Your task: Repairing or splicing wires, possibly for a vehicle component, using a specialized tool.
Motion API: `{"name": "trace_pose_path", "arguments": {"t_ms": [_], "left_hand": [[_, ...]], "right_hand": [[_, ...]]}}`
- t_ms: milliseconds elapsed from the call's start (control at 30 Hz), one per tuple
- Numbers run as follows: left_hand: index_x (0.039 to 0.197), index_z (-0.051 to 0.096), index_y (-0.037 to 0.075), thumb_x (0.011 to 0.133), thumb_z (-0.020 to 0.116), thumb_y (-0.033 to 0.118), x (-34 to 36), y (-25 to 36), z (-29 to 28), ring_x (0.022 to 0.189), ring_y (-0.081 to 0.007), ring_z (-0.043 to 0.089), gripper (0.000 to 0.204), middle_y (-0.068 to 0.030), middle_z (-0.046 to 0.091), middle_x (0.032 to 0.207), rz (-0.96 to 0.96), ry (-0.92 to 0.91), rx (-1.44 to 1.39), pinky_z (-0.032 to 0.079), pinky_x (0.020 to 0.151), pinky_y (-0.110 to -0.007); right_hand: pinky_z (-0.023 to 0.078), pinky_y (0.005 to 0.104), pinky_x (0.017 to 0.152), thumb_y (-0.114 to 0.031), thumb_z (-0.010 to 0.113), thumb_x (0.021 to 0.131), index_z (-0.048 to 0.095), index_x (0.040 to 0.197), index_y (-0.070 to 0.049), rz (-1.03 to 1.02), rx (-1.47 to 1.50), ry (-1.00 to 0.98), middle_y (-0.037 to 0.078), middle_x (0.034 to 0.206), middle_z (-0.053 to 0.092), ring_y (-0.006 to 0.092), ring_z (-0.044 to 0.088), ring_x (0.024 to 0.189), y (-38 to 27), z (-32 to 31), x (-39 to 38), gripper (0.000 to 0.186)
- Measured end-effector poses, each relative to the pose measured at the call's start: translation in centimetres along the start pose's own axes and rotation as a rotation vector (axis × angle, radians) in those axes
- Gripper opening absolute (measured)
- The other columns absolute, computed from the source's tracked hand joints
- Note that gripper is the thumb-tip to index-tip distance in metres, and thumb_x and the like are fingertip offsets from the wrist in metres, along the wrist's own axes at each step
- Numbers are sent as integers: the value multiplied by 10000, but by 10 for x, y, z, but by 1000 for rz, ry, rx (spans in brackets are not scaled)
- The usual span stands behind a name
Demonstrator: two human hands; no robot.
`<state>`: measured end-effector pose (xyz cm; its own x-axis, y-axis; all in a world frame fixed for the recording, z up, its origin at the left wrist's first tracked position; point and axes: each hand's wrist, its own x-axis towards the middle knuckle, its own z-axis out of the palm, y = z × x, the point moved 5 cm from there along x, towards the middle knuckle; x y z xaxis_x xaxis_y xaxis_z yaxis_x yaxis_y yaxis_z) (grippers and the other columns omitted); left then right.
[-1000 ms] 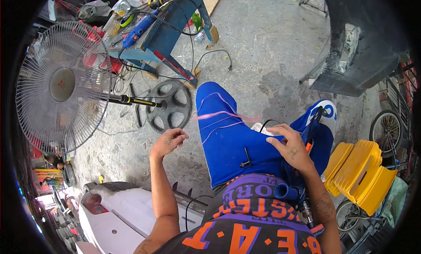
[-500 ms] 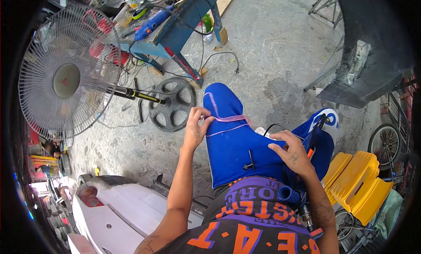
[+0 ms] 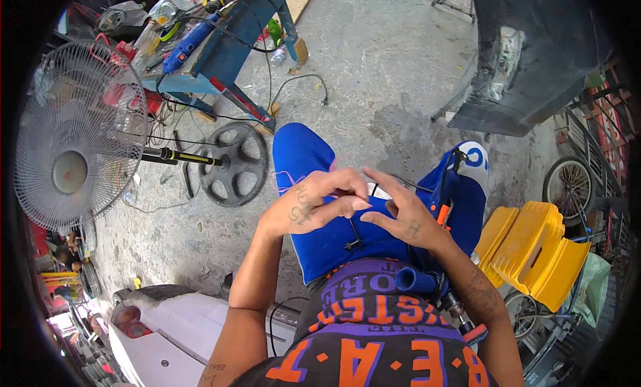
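Over my lap, my left hand (image 3: 319,203) has its fingers curled in toward the thumb; anything between them is too small or hidden to make out. Facing it closely, my right hand (image 3: 402,217) has thumb and fingers apart, with nothing visible in it. A thin pink strip (image 3: 286,181) lies on my left thigh, partly covered by the left hand. Below the hands, a small dark chuck key (image 3: 354,239) rests on my blue trousers. A blue power drill (image 3: 417,281) with a metal chuck lies against my right forearm. Something white shows behind the fingers.
A standing fan (image 3: 70,172) is at left on its round black base (image 3: 234,165). Beyond stands a blue workbench (image 3: 234,66) with a blue rotary tool (image 3: 190,46) and cables. Yellow plastic panels (image 3: 527,253) are at right, a dark panel (image 3: 534,73) above, a white vehicle body part (image 3: 200,327) lower left.
My left hand has left the pink strip at the knee and moved right, close to my right hand. My right hand has shifted slightly left. The whole view has shifted as well.
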<state>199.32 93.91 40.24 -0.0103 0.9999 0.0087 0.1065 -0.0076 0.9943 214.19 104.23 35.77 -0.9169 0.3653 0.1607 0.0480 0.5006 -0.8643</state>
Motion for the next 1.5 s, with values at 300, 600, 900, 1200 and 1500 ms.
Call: {"name": "trace_pose_path", "arguments": {"t_ms": [300, 600, 900, 1200, 1500], "left_hand": [[996, 677, 12, 952, 688, 148, 62, 21, 20, 714, -106, 616, 144, -54, 675, 771, 93, -170, 169, 470, 615, -274], [1075, 668, 21, 927, 695, 136, 88, 21, 20, 725, -110, 630, 189, -36, 666, 797, 41, -195, 166, 502, 637, -283], [1068, 693, 59, 852, 800, 284, -3, -59, -55, 953, -182, 631, 330, -44, 678, 1014, -172, 76, 459, 496, 842, -336], [1001, 730, 4, 891, 718, 112, -10, -61, -33, 718, -209, 653, 155, -105, 712, 850, -121, 71, 301, 510, 653, -320], [1051, 701, -15, 937, 670, 115, 51, -16, -2, 712, -160, 652, 176, -113, 702, 808, 66, -240, 228, 514, 636, -310]], "right_hand": [[500, 299, 873, -158, 685, 955, 596, 1229, 0, 101, 369, 57, 97, 1008, 675, 176, 652, 981, 10, -12, -4, 329], [373, 219, 554, -198, 574, 1034, 686, 1093, -2, 309, 377, 130, -37, 755, 588, 28, 468, 645, 20, -17, -11, 233], [324, 169, 468, -284, 470, 1083, 657, 1178, 25, 444, 655, 247, 99, 961, 745, 56, 589, 668, 25, -28, -11, 373], [526, 253, 719, -112, 635, 969, 606, 1347, -40, 204, 503, 0, 141, 1423, 533, 98, 633, 746, 15, -11, -6, 387], [477, 269, 635, -171, 626, 985, 637, 1200, 5, 382, 455, -195, 52, 887, 653, 83, 564, 714, 28, 13, -8, 279]]}}
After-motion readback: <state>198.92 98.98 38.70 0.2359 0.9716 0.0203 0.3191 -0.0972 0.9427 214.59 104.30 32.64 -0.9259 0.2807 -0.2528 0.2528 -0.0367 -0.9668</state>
